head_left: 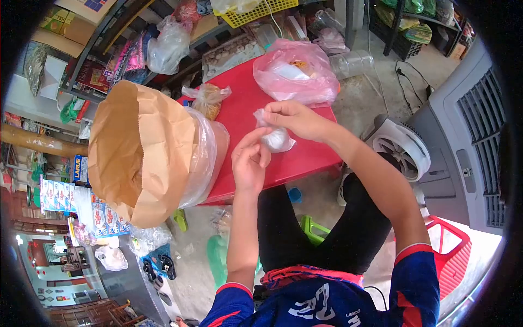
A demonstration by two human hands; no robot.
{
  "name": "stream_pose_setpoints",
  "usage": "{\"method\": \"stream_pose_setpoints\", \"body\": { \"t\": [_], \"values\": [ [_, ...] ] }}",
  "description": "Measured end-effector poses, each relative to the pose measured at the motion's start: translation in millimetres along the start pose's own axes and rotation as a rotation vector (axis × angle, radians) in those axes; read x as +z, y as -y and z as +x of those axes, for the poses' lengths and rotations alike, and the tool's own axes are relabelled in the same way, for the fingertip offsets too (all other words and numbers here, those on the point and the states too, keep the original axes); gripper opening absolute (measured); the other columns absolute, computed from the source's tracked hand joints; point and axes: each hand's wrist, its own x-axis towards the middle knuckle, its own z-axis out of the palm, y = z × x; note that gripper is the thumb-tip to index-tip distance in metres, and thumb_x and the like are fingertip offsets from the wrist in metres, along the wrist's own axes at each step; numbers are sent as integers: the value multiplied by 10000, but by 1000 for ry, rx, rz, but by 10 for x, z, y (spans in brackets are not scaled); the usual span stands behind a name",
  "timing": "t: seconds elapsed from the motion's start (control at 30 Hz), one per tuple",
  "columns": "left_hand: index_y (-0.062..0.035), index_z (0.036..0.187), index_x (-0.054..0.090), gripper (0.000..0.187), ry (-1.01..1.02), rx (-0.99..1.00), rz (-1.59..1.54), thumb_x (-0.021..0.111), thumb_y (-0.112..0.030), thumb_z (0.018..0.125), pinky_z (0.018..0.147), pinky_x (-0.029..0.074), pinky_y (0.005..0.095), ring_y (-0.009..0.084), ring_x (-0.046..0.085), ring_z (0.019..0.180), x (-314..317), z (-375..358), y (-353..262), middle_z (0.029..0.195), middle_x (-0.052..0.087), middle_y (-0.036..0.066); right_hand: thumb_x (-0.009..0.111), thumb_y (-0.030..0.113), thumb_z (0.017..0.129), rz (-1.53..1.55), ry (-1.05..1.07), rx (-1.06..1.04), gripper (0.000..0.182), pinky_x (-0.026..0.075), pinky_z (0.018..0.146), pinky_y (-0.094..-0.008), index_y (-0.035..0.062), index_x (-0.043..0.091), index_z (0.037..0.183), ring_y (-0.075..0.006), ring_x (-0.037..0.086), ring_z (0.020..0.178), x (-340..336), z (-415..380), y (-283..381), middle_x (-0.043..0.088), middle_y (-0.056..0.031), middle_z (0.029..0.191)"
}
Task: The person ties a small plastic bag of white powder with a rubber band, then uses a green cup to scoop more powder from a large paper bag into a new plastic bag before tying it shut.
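Observation:
A small clear plastic bag (pixel 278 140) with something white in it is between my hands, over the red table (pixel 245 174). My right hand (pixel 294 117) pinches the bag's gathered top between thumb and fingers. Against the bag's neck on the left side is my left hand (pixel 250 161), its fingers curled and the index fingertip at the plastic; part of this grip is hidden. Left of my hands stands a big brown paper bag (pixel 169 147), its mouth wide, inside a clear plastic sack (pixel 204 158). Behind lies a tied bag of yellowish-brown food (pixel 210 103).
A pink plastic bag (pixel 297 65) with white and orange contents sits at the table's far right, by a clear plastic jar (pixel 351 64). On the right are a white fan (pixel 400 150) and a large grey appliance (pixel 468 141). Shelves with a yellow basket (pixel 253 13) stand behind.

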Motion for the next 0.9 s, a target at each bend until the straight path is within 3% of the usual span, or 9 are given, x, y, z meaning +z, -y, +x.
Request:
{"method": "stream_pose_setpoints", "body": {
  "t": [0.13, 0.23, 0.33, 0.43, 0.53, 0.63, 0.83, 0.9],
  "values": [
    [47, 1189, 709, 306, -87, 61, -52, 556, -35, 937, 564, 342, 226, 74, 433, 597, -67, 11, 129, 1201, 702, 109, 554, 286, 1102, -22, -116, -110, 272, 474, 784, -246, 36, 658, 1076, -35, 559, 900, 112, 5, -116, 638, 51, 972],
    [53, 1150, 731, 281, -89, 86, 87, 563, -22, 937, 572, 325, 220, 58, 443, 667, -88, 12, 79, 1244, 607, 51, 542, 298, 1107, -71, -144, -121, 292, 457, 756, -244, 39, 647, 1025, -34, 531, 866, 119, -42, -95, 605, 57, 919],
    [3, 1086, 778, 252, -62, 160, 324, 584, 12, 925, 638, 375, 208, 50, 471, 766, -124, 58, -7, 1265, 521, 19, 538, 299, 1108, -121, -106, -88, 300, 443, 741, -241, 38, 641, 1001, -34, 514, 849, 106, -84, -38, 591, 62, 898],
    [-52, 1030, 807, 272, -53, 345, 604, 620, 78, 881, 745, 428, 209, 55, 493, 833, -164, 125, 19, 1301, 527, 30, 551, 243, 1098, -125, -110, -74, 257, 453, 742, -262, 30, 656, 999, -38, 508, 855, 114, -102, -11, 589, 58, 877],
    [-81, 1007, 815, 306, -10, 434, 600, 655, 129, 852, 847, 453, 228, 67, 510, 855, -253, 217, 136, 1330, 529, 41, 557, 238, 1096, -79, -113, -92, 253, 448, 738, -261, 34, 658, 986, -36, 493, 843, 129, -86, -30, 569, 65, 860],
    [-76, 1016, 809, 295, 2, 461, 477, 670, 136, 865, 863, 462, 240, 70, 516, 869, -324, 289, 255, 1373, 529, 52, 568, 236, 1092, -75, -106, -82, 245, 448, 741, -258, 33, 657, 988, -36, 492, 841, 126, -84, -27, 564, 70, 861],
    [-38, 1056, 765, 192, 21, 465, 435, 651, 76, 951, 1025, 491, 312, 169, 604, 1146, -379, 294, 362, 1459, 501, 108, 548, 273, 1105, -80, -107, -124, 290, 428, 722, -257, 39, 639, 960, -33, 474, 818, 134, -98, -1, 544, 71, 843],
    [-75, 1055, 791, 212, -15, 454, 397, 691, 66, 933, 975, 479, 282, 121, 583, 1051, -356, 289, 373, 1420, 530, 82, 561, 267, 1099, -72, -116, -127, 278, 435, 725, -259, 38, 643, 966, -33, 485, 824, 148, -103, 2, 555, 68, 851]
  ]
}}
